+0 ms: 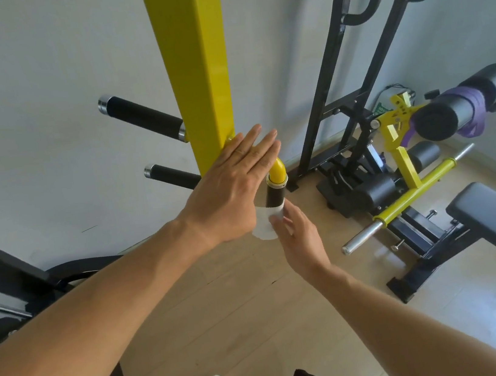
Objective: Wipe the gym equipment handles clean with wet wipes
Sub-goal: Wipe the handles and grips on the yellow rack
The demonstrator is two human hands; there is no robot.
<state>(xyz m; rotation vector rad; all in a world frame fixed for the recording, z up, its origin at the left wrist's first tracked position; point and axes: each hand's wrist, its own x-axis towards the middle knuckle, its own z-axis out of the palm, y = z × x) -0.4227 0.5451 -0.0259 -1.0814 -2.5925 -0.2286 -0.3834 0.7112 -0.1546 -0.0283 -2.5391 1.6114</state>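
A white wet wipe (269, 221) wraps the black, yellow-capped handle (274, 198) beside the yellow post.

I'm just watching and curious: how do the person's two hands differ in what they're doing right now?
The left hand is spread flat with straight fingers against the yellow post, holding nothing; the right hand pinches a white wet wipe wrapped round the black handle. The left hand sits higher, at the post; the right sits lower, below the handle's yellow elbow. Both are bare and reach forward to the same machine.
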